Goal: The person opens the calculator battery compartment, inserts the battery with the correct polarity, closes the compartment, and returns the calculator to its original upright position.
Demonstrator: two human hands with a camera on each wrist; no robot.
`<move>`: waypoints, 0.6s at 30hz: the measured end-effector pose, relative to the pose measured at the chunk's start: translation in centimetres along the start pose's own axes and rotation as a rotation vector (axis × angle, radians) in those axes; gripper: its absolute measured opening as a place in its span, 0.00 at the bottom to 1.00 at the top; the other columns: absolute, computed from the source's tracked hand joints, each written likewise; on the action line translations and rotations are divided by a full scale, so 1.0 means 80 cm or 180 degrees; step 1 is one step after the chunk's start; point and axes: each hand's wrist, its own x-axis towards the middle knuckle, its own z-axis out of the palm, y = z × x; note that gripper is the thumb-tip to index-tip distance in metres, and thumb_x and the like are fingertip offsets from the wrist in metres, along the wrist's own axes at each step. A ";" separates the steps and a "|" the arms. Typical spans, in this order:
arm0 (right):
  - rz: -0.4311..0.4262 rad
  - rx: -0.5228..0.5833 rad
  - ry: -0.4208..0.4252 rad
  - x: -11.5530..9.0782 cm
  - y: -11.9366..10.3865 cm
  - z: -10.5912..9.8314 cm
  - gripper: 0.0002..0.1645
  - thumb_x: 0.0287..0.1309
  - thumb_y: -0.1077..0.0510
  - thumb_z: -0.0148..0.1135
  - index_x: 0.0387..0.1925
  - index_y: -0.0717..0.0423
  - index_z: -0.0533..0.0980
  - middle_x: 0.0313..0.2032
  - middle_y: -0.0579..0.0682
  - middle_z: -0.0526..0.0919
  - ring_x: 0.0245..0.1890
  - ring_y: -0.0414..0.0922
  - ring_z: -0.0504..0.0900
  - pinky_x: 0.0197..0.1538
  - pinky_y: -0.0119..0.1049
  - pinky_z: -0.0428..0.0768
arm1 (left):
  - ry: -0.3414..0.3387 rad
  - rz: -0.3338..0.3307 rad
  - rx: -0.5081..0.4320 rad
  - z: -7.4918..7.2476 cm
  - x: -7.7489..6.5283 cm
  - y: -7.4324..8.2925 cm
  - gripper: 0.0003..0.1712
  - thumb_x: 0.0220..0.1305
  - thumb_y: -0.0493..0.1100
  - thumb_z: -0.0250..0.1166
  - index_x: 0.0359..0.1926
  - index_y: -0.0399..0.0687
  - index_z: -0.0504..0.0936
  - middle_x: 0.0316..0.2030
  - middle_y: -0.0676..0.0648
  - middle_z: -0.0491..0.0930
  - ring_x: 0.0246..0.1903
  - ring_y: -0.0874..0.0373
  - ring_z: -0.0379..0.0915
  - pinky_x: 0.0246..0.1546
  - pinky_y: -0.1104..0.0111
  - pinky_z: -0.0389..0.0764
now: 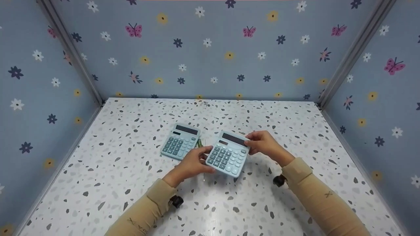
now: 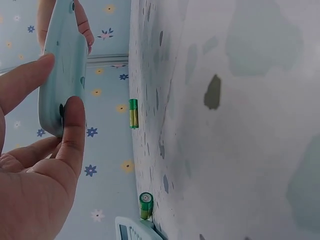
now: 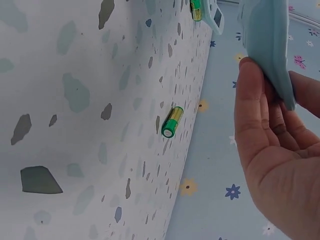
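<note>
A light blue desk calculator [image 1: 229,157] is held up, tilted, off the table by both hands, keys and display facing the head camera. My left hand [image 1: 190,163] grips its lower left edge, thumb and fingers on opposite faces. At the upper right corner, my right hand [image 1: 265,145] pinches it between thumb and fingers. The left wrist view shows the calculator's back and side [image 2: 62,70]. A second matching calculator [image 1: 179,141] lies face up on the table, left of the held one. Green and yellow batteries [image 2: 133,114] lie on the table, one [image 1: 199,143] beside the second calculator.
The white speckled table [image 1: 124,170] is bordered by blue flowered panels [image 1: 210,49] at the back and both sides. Another view of a loose battery [image 3: 172,122] appears in the right wrist view. Black devices [image 1: 177,201] sit at both wrists.
</note>
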 end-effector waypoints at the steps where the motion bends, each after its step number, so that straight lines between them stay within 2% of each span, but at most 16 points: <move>1: -0.0019 0.0011 -0.0015 0.000 0.001 -0.001 0.14 0.74 0.64 0.65 0.54 0.72 0.82 0.36 0.49 0.89 0.30 0.39 0.88 0.36 0.32 0.89 | 0.0003 0.0006 0.0022 0.000 -0.001 0.000 0.54 0.52 0.31 0.81 0.79 0.30 0.67 0.60 0.38 0.83 0.52 0.52 0.82 0.56 0.62 0.88; 3: -0.0053 0.0034 -0.0044 0.000 0.001 -0.002 0.14 0.74 0.64 0.64 0.54 0.72 0.82 0.36 0.48 0.90 0.29 0.39 0.88 0.36 0.32 0.89 | 0.0000 0.0044 0.0080 0.001 -0.002 0.001 0.54 0.53 0.32 0.81 0.79 0.30 0.67 0.63 0.37 0.82 0.55 0.48 0.83 0.58 0.60 0.88; 6: -0.0028 0.0060 -0.0038 -0.001 0.003 -0.002 0.14 0.74 0.65 0.64 0.53 0.73 0.81 0.36 0.49 0.90 0.29 0.39 0.88 0.36 0.32 0.89 | -0.0032 0.0208 0.0227 0.003 -0.003 -0.001 0.53 0.54 0.33 0.80 0.79 0.31 0.66 0.69 0.35 0.77 0.61 0.43 0.82 0.63 0.56 0.86; 13: 0.0033 0.0084 -0.0096 -0.002 0.003 0.001 0.15 0.75 0.64 0.62 0.55 0.74 0.81 0.38 0.52 0.91 0.31 0.40 0.88 0.37 0.33 0.89 | -0.0051 0.0871 0.0828 0.008 -0.003 -0.002 0.50 0.56 0.34 0.81 0.77 0.32 0.69 0.76 0.33 0.70 0.73 0.39 0.73 0.73 0.52 0.77; 18: 0.0106 0.0121 -0.0114 -0.002 0.001 0.001 0.16 0.75 0.64 0.62 0.55 0.75 0.80 0.37 0.51 0.91 0.32 0.40 0.88 0.37 0.33 0.89 | 0.0089 0.1354 0.1350 0.009 -0.005 -0.004 0.42 0.58 0.34 0.80 0.73 0.35 0.77 0.75 0.33 0.71 0.74 0.37 0.72 0.74 0.49 0.76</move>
